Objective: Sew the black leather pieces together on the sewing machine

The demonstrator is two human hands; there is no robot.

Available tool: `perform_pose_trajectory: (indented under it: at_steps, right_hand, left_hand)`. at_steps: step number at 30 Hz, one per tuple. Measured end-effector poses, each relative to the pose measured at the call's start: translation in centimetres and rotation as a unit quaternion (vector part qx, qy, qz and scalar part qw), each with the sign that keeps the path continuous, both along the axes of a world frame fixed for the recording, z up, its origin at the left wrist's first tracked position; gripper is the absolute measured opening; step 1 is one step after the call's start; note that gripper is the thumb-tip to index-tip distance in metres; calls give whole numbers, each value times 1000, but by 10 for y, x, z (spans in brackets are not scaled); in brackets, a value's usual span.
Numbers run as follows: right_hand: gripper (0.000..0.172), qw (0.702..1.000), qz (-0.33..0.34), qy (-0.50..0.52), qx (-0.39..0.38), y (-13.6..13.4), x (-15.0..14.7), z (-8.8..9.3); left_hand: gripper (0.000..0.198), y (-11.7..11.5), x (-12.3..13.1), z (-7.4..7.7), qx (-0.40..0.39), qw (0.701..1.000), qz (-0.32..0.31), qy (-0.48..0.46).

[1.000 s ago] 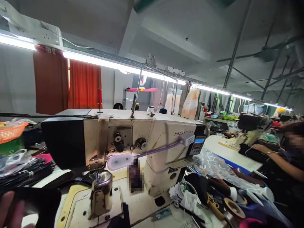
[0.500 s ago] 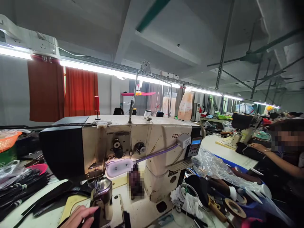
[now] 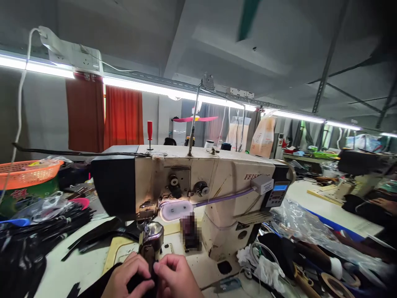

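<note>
Both my hands are at the bottom of the view, in front of the post [image 3: 151,244] of a cream sewing machine [image 3: 229,178]. My left hand [image 3: 128,277] has its fingers curled round a black piece of material [image 3: 135,279], whose kind I cannot make out. Thumb and forefinger of my right hand [image 3: 178,277] pinch together at the right side of the same dark piece, close against the post. The fingers partly cover the piece, and its lower part runs out of view. A lit lamp [image 3: 176,210] shines above and behind the hands.
Black strips [image 3: 102,238] lie on the table left of the post. Further left are a black bundle [image 3: 21,256] and an orange basket [image 3: 31,171]. White crumpled cloth [image 3: 263,267], tape rolls [image 3: 331,285] and clear plastic [image 3: 297,223] crowd the right. A co-worker's hand [image 3: 384,205] is at far right.
My view has turned left, so the machine sits further right. One hand showed at the post before; now both are there, with fingers closed on the black piece.
</note>
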State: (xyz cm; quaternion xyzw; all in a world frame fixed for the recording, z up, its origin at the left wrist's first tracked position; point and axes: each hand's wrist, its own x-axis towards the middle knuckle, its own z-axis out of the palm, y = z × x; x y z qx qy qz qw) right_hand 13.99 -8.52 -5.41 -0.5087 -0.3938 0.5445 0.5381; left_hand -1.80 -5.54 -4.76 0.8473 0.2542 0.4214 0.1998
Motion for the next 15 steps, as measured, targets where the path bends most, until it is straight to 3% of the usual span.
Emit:
perform_pose_trajectory:
  at_steps: [3,9,15]
  right_hand:
    - [60,999,36,24,-3,-5,1,7]
    - [49,993,79,83,14,-12,5,5]
    - [39,995,46,67,57,-14,4,-3]
  left_hand:
    - [14,-8,5,3,47,999,13,-18]
    - [8,-18,6,12,9,997,58,-40]
    - [15,-19,5,9,16,995,68,-70]
